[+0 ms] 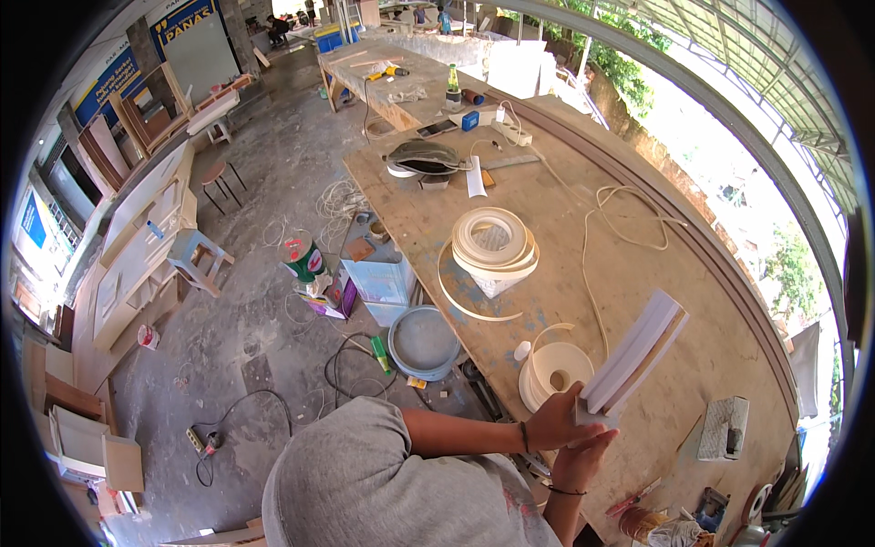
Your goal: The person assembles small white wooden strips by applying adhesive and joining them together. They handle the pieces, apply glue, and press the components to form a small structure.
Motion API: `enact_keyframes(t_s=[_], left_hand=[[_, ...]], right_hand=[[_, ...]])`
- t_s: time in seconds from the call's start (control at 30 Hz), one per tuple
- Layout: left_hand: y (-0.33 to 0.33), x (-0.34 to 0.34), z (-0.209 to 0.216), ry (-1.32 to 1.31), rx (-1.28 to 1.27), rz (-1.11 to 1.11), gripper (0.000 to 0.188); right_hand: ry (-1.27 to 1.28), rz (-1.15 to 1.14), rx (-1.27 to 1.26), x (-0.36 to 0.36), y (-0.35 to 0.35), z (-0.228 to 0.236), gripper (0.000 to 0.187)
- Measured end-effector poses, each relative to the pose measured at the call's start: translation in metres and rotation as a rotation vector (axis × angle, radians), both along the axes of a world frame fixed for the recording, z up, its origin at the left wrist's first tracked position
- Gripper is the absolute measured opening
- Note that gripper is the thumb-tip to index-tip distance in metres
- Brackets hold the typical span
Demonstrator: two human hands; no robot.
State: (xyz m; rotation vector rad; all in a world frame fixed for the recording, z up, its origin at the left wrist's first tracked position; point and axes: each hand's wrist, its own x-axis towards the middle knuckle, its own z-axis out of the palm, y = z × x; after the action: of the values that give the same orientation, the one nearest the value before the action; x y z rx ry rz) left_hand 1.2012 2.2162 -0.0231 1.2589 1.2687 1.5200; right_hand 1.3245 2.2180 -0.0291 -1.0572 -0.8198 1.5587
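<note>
Both my hands are closed around the lower end of a narrow white board piece [635,354], which is tilted up and away to the right. It looks like two parallel strips with a brown edge between them. My left hand [556,419] grips its left side; my right hand [581,462] is just below, pressed against its bottom end. Some fingers are hidden. Close beside my left hand lies a roll of cream edge banding [554,366] with its loose end curling up. Farther off on the wooden worktable [656,264] rests a larger stack of cream banding coils [494,242].
A white-wrapped block [725,428] lies right of my hands, with a brush [632,497] and a jar [643,522] nearer. A cable [586,246] crosses the table toward a power strip [515,134]. On the floor at left stand a blue basin [424,344] and a paint can [303,258].
</note>
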Motion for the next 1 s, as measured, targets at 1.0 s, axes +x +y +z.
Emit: enact_keyframes(t_s=[1.0], left_hand=[[0.005,-0.024,-0.007,0.157,0.267,-0.032,0.08]], right_hand=[[-0.619,0.009,0.499,0.027,0.019,-0.049,0.051]])
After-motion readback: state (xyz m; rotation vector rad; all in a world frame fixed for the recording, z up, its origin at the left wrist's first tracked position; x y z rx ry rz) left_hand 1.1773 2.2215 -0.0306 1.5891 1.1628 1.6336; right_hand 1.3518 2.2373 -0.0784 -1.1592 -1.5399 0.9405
